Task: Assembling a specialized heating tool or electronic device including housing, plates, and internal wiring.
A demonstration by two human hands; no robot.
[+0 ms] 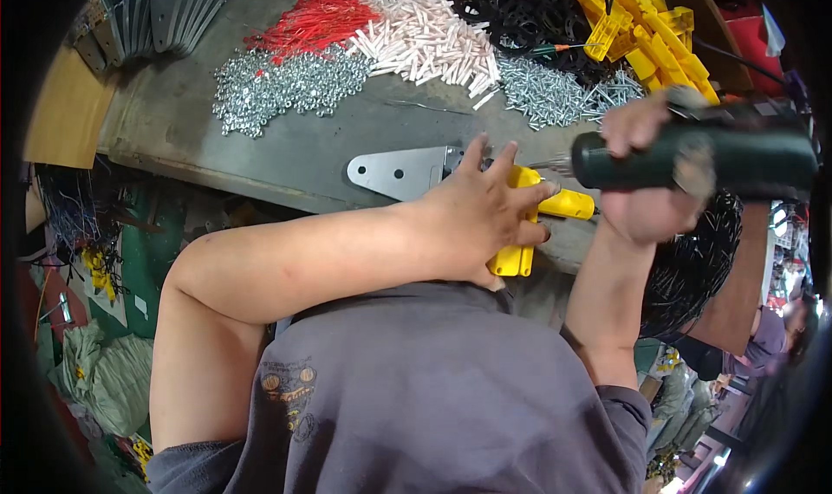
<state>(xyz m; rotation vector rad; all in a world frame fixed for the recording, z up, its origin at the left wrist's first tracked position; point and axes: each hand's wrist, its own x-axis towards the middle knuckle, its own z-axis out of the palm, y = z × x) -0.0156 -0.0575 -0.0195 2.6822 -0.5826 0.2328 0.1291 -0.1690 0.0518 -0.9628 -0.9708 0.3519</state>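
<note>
My left hand [485, 212] lies over a yellow plastic part [511, 263], holding it at the table's near edge with fingers spread across it and the thumb at its lower end. A tapered metal plate [403, 172] with holes sticks out to the left of this part; my hand hides where they meet. In my right hand [646, 169] is a dark power screwdriver [728, 152], lying sideways and blurred by motion. Its bit points left, toward the yellow part near my left fingertips; whether it touches cannot be made out. Another yellow piece [568, 204] extends right from under my fingers.
Across the table [286, 160] lie piles of metal nuts [282, 87], red pieces [316, 22], white sticks [425, 35], black rings [529, 13], screws [563, 91] and yellow parts [663, 39]. Metal plates [160, 13] stand at far left. A black bundle [693, 269] is at right.
</note>
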